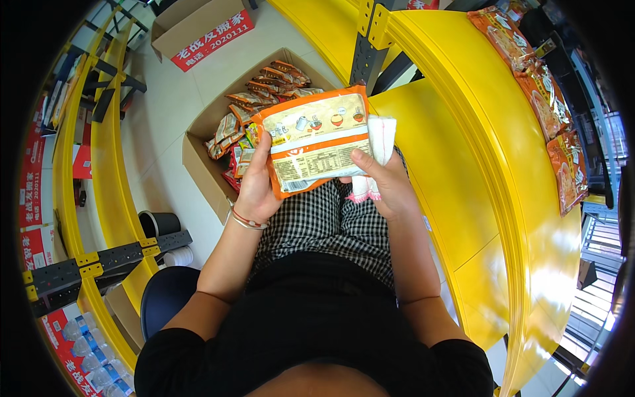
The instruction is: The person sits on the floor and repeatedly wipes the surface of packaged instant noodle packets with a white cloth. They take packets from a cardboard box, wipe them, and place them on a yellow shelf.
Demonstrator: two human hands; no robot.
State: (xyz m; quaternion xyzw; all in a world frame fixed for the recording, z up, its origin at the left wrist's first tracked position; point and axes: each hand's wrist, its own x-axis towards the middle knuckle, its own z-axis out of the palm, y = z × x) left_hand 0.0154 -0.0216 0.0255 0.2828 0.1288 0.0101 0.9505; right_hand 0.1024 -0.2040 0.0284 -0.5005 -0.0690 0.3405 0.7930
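Above my lap, both hands hold an orange and cream packet of instant noodles (317, 141), its printed back turned up. My left hand (259, 186) grips the packet's left edge. At its lower right corner, my right hand (392, 186) pinches it with the thumb on top. A folded white cloth (382, 139) with a pink edge is also in my right hand, partly behind the packet. Beyond my left hand, an open cardboard box (203, 181) on the floor holds many more packets, mostly orange, some red and yellow. The packet hides part of that box.
To the right, a yellow metal shelf (496, 164) carries a row of orange noodle packets (543, 101). Yellow shelving (111, 164) with dark posts stands at left, with water bottles (94, 352) low down. A black bin (158, 224), a dark stool (166, 293) and another carton (198, 30) are nearby.
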